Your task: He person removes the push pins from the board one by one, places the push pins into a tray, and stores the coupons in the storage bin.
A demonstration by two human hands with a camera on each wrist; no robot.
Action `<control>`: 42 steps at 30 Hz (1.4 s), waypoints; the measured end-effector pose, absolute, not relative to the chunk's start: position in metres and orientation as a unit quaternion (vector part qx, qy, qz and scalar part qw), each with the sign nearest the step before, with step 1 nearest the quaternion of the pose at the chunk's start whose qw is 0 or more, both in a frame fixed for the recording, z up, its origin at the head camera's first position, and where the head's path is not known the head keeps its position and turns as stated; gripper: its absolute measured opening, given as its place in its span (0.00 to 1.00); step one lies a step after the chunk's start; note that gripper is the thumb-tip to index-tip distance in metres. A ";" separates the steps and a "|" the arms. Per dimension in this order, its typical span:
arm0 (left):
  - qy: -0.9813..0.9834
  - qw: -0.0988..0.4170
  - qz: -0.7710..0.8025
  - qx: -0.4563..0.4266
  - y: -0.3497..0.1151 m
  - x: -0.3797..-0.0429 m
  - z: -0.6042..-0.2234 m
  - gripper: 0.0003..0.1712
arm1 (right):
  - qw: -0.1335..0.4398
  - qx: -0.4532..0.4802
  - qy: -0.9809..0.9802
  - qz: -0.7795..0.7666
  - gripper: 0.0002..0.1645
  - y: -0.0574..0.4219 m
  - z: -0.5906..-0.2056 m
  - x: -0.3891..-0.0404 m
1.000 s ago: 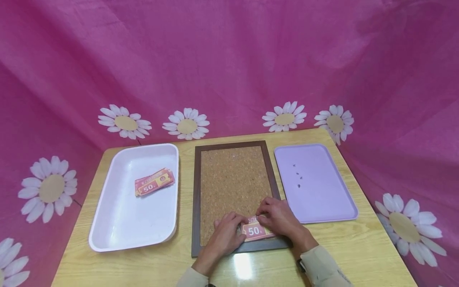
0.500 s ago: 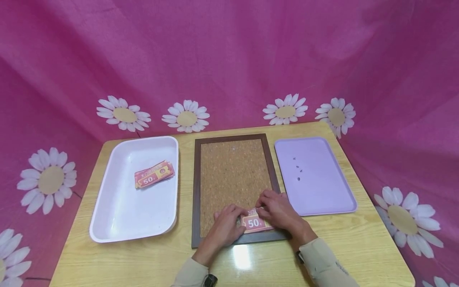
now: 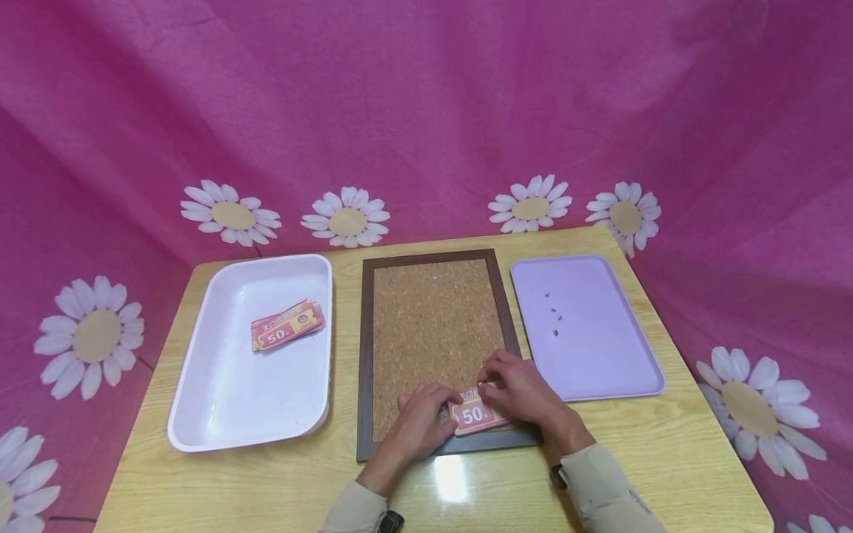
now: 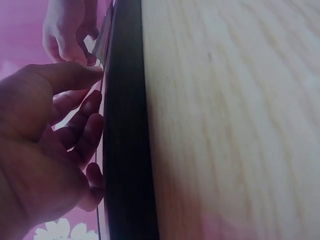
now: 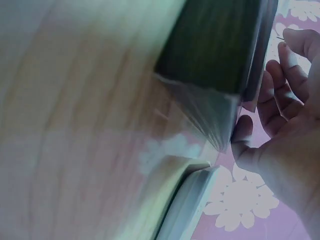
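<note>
A red and yellow paper coupon [image 3: 472, 416] marked 50 lies along the lower edge of a cork board [image 3: 433, 326] with a dark frame. My left hand [image 3: 418, 420] holds the coupon's left end with thumb and index finger, the other fingers curled against the board. At the coupon's upper edge, my right hand [image 3: 523, 391] pinches a tiny thumbtack; its thin dark point [image 5: 280, 38] shows between thumb and index finger in the right wrist view. That hand covers the coupon's right end. Several more coupons [image 3: 286, 326] lie stacked in the white tub.
Left of the board stands the deep white tub [image 3: 249, 407]. On the right, a shallow lilac tray [image 3: 606, 348] carries several small dark tacks [image 3: 556, 333]. All sit on a wooden table [image 3: 266, 488] before a pink flowered cloth [image 3: 426, 111].
The head view has tilted slightly, shifting the scene upward. The coupon has turned a little, its right side now higher. Both hands stay nearly in place.
</note>
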State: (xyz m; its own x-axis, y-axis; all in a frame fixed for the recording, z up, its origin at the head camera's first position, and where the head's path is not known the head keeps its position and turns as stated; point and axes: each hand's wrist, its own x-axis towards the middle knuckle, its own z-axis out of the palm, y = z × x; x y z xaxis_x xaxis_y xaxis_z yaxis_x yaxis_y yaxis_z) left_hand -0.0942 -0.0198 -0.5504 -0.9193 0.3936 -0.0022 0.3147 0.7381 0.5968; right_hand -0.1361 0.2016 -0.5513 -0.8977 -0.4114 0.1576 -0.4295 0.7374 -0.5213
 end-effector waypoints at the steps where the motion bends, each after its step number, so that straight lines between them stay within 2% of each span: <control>1: 0.929 0.067 0.313 0.188 -0.020 -0.094 -0.550 0.16 | 0.013 0.223 -0.929 0.295 0.06 0.202 -0.551 -0.136; 8: 0.916 0.100 0.353 0.161 -0.022 -0.096 -0.545 0.15 | 0.019 0.216 -0.922 0.321 0.07 0.205 -0.548 -0.136; 18: 0.894 0.062 0.401 0.189 -0.025 -0.099 -0.544 0.14 | -0.012 0.206 -0.920 0.333 0.07 0.209 -0.541 -0.138; 22: 0.889 0.067 0.413 0.185 -0.027 -0.100 -0.540 0.15 | -0.017 0.197 -0.919 0.340 0.07 0.211 -0.538 -0.141; 31: 0.884 0.102 0.430 0.154 -0.035 -0.106 -0.532 0.18 | 0.002 0.188 -0.914 0.360 0.07 0.217 -0.537 -0.148; 42: 0.883 0.077 0.443 0.134 -0.054 -0.114 -0.524 0.17 | 0.036 0.197 -0.920 0.336 0.07 0.226 -0.535 -0.153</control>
State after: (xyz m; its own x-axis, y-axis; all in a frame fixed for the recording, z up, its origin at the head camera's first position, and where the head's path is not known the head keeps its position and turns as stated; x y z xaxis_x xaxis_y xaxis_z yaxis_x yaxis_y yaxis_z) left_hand -0.1139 -0.0541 -0.5245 -0.9522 0.3051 -0.0166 0.1690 0.5709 0.8034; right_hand -0.1535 0.2264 -0.5346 -0.9200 -0.3381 0.1981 -0.3861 0.6962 -0.6052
